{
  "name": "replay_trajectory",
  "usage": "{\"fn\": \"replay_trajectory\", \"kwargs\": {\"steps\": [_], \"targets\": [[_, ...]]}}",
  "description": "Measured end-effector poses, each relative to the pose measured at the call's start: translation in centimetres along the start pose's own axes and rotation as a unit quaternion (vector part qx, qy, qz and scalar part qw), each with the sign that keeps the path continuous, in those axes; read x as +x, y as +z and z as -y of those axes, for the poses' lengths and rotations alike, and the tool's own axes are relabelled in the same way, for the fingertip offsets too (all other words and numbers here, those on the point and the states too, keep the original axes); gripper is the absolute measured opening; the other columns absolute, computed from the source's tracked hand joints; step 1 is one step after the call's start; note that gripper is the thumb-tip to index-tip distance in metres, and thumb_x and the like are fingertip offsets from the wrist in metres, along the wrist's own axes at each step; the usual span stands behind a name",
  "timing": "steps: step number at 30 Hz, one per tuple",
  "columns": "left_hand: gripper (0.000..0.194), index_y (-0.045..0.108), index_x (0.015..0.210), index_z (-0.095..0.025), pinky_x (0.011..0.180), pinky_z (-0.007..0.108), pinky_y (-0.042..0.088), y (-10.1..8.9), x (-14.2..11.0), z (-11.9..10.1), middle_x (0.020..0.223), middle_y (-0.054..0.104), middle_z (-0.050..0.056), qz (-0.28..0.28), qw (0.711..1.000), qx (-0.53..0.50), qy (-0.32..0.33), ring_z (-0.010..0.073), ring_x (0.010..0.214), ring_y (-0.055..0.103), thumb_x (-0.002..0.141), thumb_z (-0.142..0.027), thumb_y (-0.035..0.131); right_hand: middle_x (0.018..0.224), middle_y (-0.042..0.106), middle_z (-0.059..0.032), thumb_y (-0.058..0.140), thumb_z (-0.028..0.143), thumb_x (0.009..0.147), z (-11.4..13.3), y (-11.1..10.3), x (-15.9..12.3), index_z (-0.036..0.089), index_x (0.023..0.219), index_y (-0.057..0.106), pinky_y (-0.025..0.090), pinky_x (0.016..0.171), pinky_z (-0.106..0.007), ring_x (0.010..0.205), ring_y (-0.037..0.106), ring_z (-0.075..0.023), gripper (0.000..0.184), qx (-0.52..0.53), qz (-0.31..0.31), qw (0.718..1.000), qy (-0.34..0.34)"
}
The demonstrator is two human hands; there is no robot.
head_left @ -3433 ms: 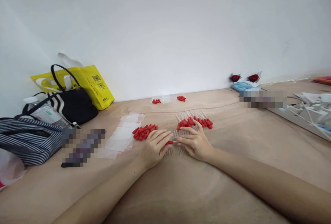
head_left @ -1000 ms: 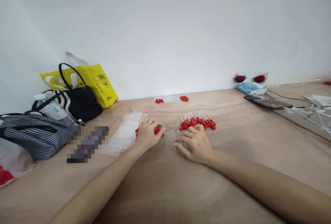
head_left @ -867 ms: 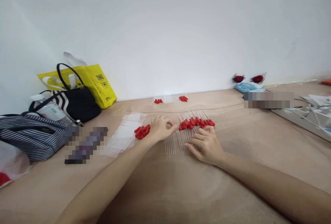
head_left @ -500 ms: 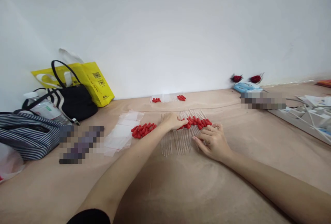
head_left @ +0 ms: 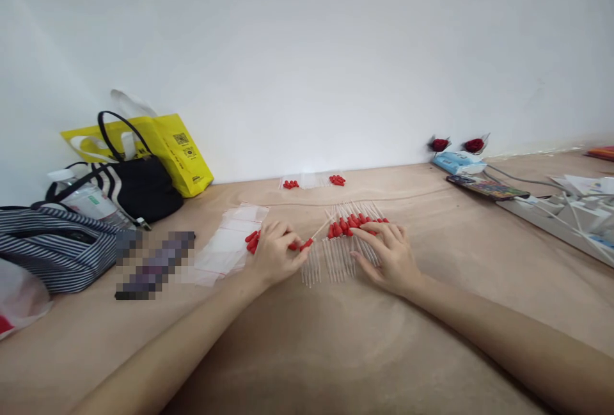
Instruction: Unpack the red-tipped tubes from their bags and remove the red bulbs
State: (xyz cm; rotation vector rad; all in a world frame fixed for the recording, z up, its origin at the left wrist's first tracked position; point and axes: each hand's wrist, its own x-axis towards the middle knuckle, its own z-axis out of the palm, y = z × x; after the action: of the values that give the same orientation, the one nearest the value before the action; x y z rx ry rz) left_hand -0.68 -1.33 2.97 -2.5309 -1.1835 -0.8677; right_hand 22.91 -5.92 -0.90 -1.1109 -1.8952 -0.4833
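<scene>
Left fingers (head_left: pixel 284 238) pinch 1 red-tipped stick (head_left: pixel 307 245).

Red dropper bulbs (head_left: pixel 252 241) partly hidden by left hand (head_left: pixel 277 252) at seven o'clock, dark object (head_left: pixel 156 268) pixelated at eight, striped bag (head_left: pixel 57 258) cropped at nine

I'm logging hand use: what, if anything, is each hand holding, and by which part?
The left hand holds a white stick by its red end; the right hand is open, with no hold visible.
</scene>
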Motion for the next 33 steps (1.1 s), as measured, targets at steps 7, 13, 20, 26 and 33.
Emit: {"fn": "replay_trajectory", "kwargs": {"steps": [7, 13, 20, 26, 33], "targets": [[0.013, 0.058, 0.062, -0.019, 0.068, 0.031, 0.036, 0.4, -2.7, 0.8, 0.067, 0.055, 0.001, -0.088, 0.986, 0.013, 0.139, 0.0139, 0.068, 0.050, 0.070, -0.029, 0.059, 0.103, 0.062, -0.0023, 0.051, 0.035, 0.080, 2.3, 2.6, 1.5, 0.026, 0.102, 0.059, 0.013, 0.097, -0.048, 0.102, 0.049, -0.0209, 0.025, 0.032, 0.071, 0.990, -0.119], [0.014, 0.059, 0.067, -0.018, 0.069, 0.032, 0.039, 1.0, -3.0, -0.1, 0.072, 0.057, 0.003, -0.087, 0.989, -0.021, 0.118, 0.0157, 0.071, 0.050, 0.069, -0.032, 0.061, 0.077, 0.068, 0.0030, 0.049, 0.024, 0.082, 2.7, 3.6, 1.0, 0.024, 0.081, 0.062, 0.007, 0.100, -0.049, 0.092, 0.054, -0.0166, 0.013, 0.083, 0.066, 0.989, -0.100], [0.013, 0.063, 0.086, -0.022, 0.089, 0.037, 0.035, 1.1, -3.0, -0.8, 0.093, 0.066, 0.002, -0.027, 0.987, -0.088, 0.133, 0.0170, 0.095, 0.053, 0.079, -0.027, 0.053, 0.068, 0.067, 0.0032, 0.048, 0.022, 0.082, 3.2, 2.8, 0.7, 0.021, 0.081, 0.059, 0.006, 0.101, -0.049, 0.087, 0.056, -0.0150, 0.011, 0.107, 0.052, 0.989, -0.093], [0.015, 0.065, 0.078, -0.027, 0.097, 0.044, 0.023, 0.6, -3.3, -1.0, 0.089, 0.069, -0.003, 0.041, 0.988, -0.076, 0.129, 0.0183, 0.098, 0.054, 0.080, -0.024, 0.051, 0.060, 0.064, 0.0048, 0.050, 0.023, 0.081, 3.2, 1.8, 0.3, 0.022, 0.076, 0.058, 0.011, 0.099, -0.047, 0.083, 0.056, -0.0140, 0.010, 0.100, 0.051, 0.987, -0.111], [0.016, 0.065, 0.077, -0.027, 0.094, 0.043, 0.025, 0.4, -3.5, -0.7, 0.085, 0.070, -0.003, 0.035, 0.987, -0.085, 0.132, 0.0166, 0.088, 0.057, 0.080, -0.022, 0.049, 0.059, 0.063, 0.0039, 0.047, 0.022, 0.082, 3.0, 1.6, 0.1, 0.021, 0.074, 0.059, 0.014, 0.096, -0.046, 0.082, 0.055, -0.0152, 0.013, 0.118, 0.049, 0.986, -0.103]]}}
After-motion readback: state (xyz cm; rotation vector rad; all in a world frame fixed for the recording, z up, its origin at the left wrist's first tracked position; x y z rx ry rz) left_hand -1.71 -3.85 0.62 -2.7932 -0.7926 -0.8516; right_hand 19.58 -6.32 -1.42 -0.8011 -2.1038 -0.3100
